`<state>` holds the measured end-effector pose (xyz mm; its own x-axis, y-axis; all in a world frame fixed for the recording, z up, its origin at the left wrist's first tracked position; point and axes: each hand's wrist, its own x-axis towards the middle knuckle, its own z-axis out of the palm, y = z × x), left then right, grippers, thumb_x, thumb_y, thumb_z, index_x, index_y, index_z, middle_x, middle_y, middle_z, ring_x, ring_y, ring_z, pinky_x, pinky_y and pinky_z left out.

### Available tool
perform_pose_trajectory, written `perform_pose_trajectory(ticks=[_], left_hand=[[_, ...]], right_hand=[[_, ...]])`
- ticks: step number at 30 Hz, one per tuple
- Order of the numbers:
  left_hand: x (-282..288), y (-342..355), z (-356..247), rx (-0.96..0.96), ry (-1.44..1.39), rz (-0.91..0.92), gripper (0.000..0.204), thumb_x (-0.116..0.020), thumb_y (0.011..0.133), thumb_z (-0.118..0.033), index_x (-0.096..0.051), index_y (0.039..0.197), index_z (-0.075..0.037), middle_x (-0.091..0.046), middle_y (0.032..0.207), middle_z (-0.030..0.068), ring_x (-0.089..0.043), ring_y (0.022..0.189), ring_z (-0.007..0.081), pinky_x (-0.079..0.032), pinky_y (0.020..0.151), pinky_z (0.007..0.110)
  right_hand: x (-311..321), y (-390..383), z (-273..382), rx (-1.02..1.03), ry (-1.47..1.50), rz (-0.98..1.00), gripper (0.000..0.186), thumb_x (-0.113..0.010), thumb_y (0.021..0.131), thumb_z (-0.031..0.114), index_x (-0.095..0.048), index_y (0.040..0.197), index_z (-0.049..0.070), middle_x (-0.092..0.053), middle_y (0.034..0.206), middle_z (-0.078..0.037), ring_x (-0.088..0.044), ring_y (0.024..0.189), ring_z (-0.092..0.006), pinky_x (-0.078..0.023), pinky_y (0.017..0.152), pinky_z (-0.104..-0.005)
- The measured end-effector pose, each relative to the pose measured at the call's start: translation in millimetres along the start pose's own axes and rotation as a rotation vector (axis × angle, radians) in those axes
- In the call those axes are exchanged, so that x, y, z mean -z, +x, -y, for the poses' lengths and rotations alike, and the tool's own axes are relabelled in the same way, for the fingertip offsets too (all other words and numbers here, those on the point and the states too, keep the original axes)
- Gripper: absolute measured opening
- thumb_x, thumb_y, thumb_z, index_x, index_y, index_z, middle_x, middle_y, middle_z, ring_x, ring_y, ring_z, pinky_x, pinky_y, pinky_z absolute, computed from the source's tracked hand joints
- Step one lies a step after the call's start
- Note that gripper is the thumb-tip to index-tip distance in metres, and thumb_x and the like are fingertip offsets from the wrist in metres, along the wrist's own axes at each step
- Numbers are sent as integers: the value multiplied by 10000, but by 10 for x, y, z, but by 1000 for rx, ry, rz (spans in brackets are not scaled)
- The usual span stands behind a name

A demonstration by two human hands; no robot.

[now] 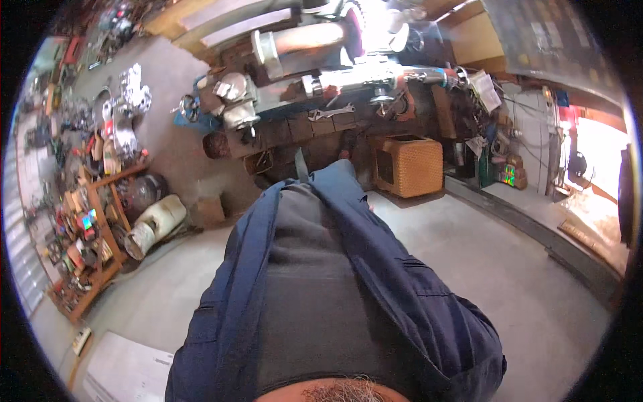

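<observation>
Here, neither hand is seen, so their state cannot be told; a blue jacket point(415, 301) over a grey shirt point(315, 295) is shown, with a wrench point(330, 112) lying on the workbench point(288, 127) ahead.

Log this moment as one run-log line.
hands: neither in view | view: down own torso, blue jacket over grey shirt | ahead: workbench with wrench and metal parts | right: yellow woven box on floor

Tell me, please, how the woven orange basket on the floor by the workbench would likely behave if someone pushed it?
The woven orange basket looks boxy and flat-bottomed, so it would probably slide rather than roll. Its open weave suggests it is light, and the concrete floor looks smooth.
</observation>
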<state>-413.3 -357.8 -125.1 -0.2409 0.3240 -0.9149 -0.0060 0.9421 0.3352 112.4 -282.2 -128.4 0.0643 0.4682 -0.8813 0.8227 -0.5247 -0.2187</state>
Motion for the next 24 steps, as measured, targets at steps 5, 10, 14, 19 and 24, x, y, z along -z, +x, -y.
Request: perform_pose_trajectory(ticks=[5, 10, 14, 19, 24], left_hand=[[-127, 25, -684, -72, -38, -14, 462, -467, 982, -392, -540, 1230, -9, -587, 1249, 161, -505, 1222, 284, -373, 1061, 414], [-189, -23, -1337, -178, -110, -21, 455, -457, 980, -384, -552, 1199, 3, -582, 1247, 181, -506, 1219, 300, -384, 1051, 427], [-109, -316, -2027, -330, -221, -52, 452, -449, 978, -378, -562, 1175, 13, -577, 1246, 197, -506, 1216, 313, -392, 1044, 437], [294, -1141, -3109, -655, -511, -152, 451, -439, 976, -371, -574, 1144, 25, -572, 1244, 216, -507, 1213, 330, -402, 1034, 450], [916, -2677, -3976, -1143, -860, -205, 453, -429, 974, -364, -586, 1113, 38, -566, 1242, 236, -508, 1209, 346, -412, 1025, 463]], right_hand=[[-400, -6, -117, -19, 127, -53, 786, -361, 928, 658, -537, 1281, -22, -564, 1273, -161, -521, 1154, -302, -409, 960, -428], [-564, 79, -86, -25, 212, -90, 743, -368, 933, 625, -547, 1261, -18, -576, 1248, -160, -535, 1127, -304, -417, 939, -429], [-670, 93, -106, -36, 251, -114, 709, -374, 938, 598, -555, 1245, -15, -585, 1229, -160, -546, 1106, -305, -423, 922, -430], [-774, 172, -191, -47, 277, -139, 667, -382, 943, 565, -566, 1224, -11, -597, 1204, -159, -560, 1079, -307, -431, 900, -432], [-683, 296, -203, -8, 243, -149, 625, -390, 949, 531, -576, 1204, -7, -609, 1179, -158, -574, 1053, -308, -439, 879, -433]])
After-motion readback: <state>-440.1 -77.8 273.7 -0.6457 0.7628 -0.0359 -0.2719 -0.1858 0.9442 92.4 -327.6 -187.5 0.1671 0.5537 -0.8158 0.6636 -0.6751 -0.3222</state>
